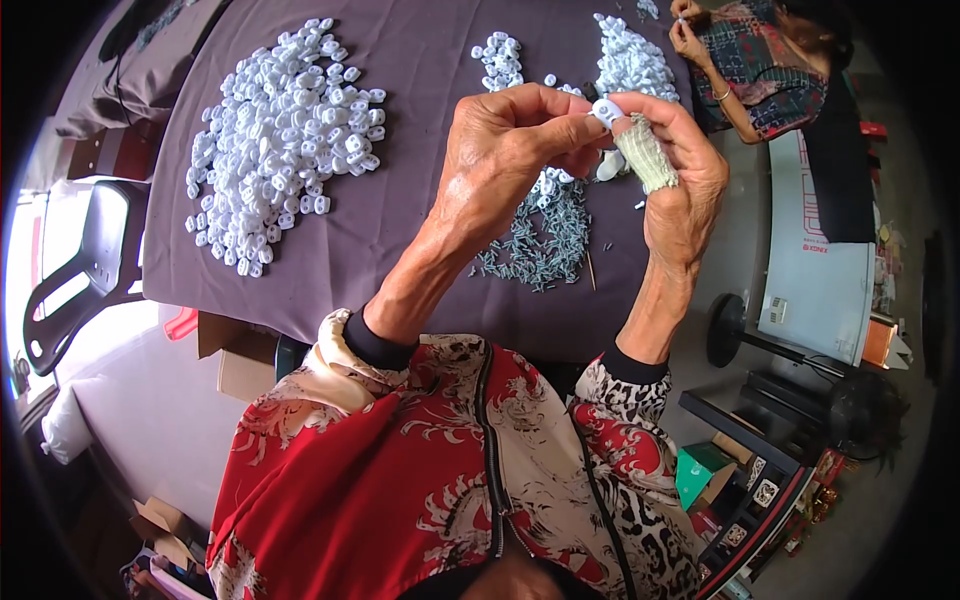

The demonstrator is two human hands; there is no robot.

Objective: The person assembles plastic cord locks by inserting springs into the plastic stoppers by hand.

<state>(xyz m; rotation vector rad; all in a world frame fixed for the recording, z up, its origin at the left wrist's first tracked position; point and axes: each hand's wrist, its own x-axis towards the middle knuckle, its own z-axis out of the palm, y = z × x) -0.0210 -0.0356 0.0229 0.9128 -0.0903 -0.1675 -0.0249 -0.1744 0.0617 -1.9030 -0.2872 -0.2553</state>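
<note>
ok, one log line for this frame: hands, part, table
left hand: pinching white plastic piece | right hand: on same piece, cloth-wrapped finger | table: white pieces pile, grey parts heap

Bare counter (400,250) lies between the large white-piece heap (285,130) at its left edge and the grey pile (545,240) near its front edge.

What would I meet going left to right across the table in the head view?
Black chair → big heap of white plastic pieces → left hand → small white piece pinched in the fingers → right hand → another person's hands.
</note>
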